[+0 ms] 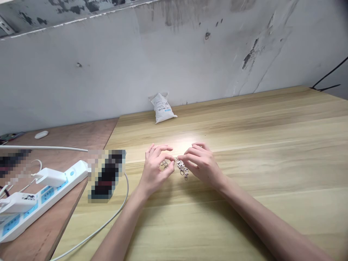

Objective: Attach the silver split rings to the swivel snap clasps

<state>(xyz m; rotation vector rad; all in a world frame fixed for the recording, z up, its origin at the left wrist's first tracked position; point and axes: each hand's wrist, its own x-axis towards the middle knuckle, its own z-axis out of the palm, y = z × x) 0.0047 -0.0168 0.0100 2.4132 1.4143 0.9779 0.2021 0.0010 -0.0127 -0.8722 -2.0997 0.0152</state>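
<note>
My left hand (157,165) pinches a small metal ring (176,159) between thumb and forefinger, with its other fingers raised. From the other side, my right hand (202,161) has its fingertips closed at the same ring; its thumb is partly hidden. Just below the ring, a cluster of silvery metal rings and clasps (182,168) hangs or lies between the hands; which of the two I cannot tell. Several loose rings (164,165) lie on the wooden tabletop (244,181), partly covered by my left hand.
A white plastic packet (163,108) stands near the wall (114,72). On the left, a white power strip (46,197) holds white plugs, and a pale cable (108,219) curves across the table beside a blurred dark object (106,177). A white oval item (41,135) lies farther back.
</note>
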